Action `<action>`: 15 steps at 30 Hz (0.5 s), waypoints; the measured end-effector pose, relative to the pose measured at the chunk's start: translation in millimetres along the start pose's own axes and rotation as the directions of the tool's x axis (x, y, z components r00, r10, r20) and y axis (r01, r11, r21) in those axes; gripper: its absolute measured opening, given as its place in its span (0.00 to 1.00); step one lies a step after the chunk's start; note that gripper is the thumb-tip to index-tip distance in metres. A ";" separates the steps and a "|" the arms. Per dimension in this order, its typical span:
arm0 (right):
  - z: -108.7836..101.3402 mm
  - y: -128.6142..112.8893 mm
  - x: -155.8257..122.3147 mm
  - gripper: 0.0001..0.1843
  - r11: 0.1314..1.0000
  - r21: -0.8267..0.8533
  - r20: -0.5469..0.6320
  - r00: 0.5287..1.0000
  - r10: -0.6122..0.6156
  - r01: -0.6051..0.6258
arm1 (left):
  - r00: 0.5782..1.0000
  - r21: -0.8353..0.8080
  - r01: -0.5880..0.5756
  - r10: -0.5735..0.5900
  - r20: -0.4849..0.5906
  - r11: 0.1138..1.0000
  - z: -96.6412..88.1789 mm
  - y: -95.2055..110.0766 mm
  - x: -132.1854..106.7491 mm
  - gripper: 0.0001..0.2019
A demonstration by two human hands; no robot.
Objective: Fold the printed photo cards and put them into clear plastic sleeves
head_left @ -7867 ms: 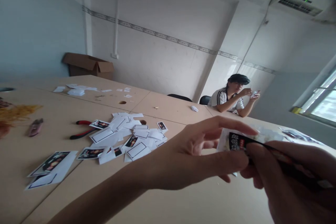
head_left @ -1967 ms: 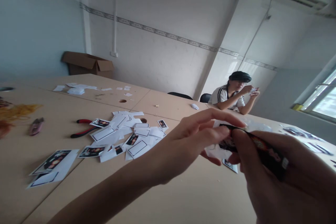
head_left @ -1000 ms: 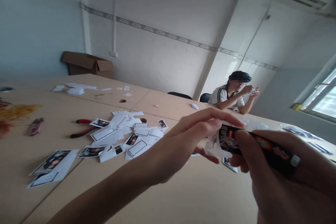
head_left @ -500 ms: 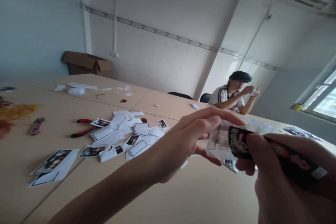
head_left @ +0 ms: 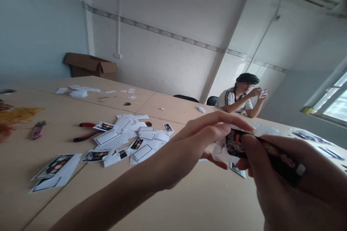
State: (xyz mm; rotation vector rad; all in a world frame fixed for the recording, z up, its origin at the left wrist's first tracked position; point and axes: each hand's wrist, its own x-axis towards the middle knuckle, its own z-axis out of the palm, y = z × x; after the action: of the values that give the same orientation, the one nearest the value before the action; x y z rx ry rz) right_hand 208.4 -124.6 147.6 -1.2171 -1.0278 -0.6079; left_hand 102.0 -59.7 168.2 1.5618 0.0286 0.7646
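My left hand [head_left: 189, 148] reaches in from the lower left, its fingers and thumb around a clear plastic box [head_left: 219, 153]. Small pieces inside the box are too blurred to name. On the right, my right hand [head_left: 282, 191] pinches a long black printed label [head_left: 288, 169] with the thumb on top. The label's left end lies across the box, close to my left fingertips. From this angle I cannot tell whether it is stuck down. My hands hide part of the box and the label's edges.
Loose printed labels and white paper pieces [head_left: 107, 138] cover the table's left middle, beside red-and-black handled pliers [head_left: 85, 137]. A pink cutter [head_left: 38, 130] and yellow strands [head_left: 21, 117] lie farther left. Across the table sits a person [head_left: 230, 97] holding something small. A cardboard box [head_left: 92, 66] stands behind.
My right hand has moved left with the black label, which now covers more of the clear box. My left hand has stayed almost still.
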 end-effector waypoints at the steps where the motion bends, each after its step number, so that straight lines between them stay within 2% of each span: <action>1: 0.0 0.6 0.5 0.08 1.000 -0.008 0.006 1.000 -0.007 0.007 | 1.000 0.002 -0.002 0.002 -0.006 1.000 0.2 0.0 0.0 0.13; 7: 0.0 2.5 0.3 0.09 0.999 -0.034 0.017 1.000 -0.017 0.018 | 1.000 0.025 -0.021 0.021 0.003 0.999 0.7 -0.4 0.4 0.11; 15: 1.5 0.6 1.1 0.08 0.999 0.025 0.013 0.999 0.036 -0.037 | 1.000 0.025 -0.004 0.005 -0.020 1.000 0.2 -2.0 0.6 0.11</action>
State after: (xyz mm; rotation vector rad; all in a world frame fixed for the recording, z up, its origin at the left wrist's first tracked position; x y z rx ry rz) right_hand 208.9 -122.8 148.3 -1.2165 -1.0191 -0.5577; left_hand 103.4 -59.3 166.7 1.5786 0.0499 0.7861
